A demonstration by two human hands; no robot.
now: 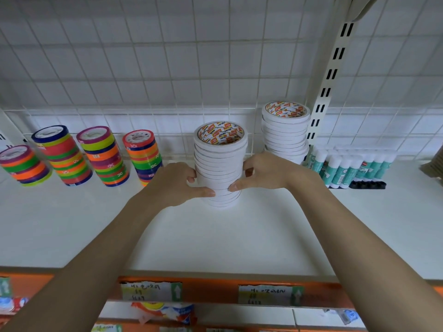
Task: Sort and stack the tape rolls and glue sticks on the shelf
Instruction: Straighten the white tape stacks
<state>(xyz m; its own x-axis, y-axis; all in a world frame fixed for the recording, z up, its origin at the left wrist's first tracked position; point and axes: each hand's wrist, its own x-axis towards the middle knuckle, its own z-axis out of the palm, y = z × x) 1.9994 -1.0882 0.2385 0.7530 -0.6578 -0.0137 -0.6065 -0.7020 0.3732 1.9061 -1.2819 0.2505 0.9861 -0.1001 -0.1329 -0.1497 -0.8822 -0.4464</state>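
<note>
The stack of white tape rolls (219, 164) stands upright on the white shelf (239, 236), about mid-width and set forward from the wire grid back panel (167, 68). You have it clasped from both sides. Your left hand (176, 184) wraps the stack's left flank, fingers curled round behind and thumb pressed across the front low down. Your right hand (266, 172) mirrors it on the right flank, thumb tip touching the front of the rolls just beside the left thumb, fingers curled round the far side. Both grips sit on the lower half of the stack; the top rolls, with their red and orange printed core, rise clear above your knuckles. The rolls do not line up perfectly, so the sides look slightly stepped.

Behind and to the right of your right hand stands a second stack of white tape rolls (285, 130), taller in view, close against the back panel and near the slotted upright post (328, 92). Right of that post a row of glue sticks (347, 166) with white caps and green labels stands upright, some in a black holder (368, 185).

To the left of your left hand, four stacks of coloured tape rolls (103, 156) stand along the back, the nearest one partly hidden by your left hand.

Along the shelf's front edge runs an orange price strip (211, 283) with handwritten labels.
</note>
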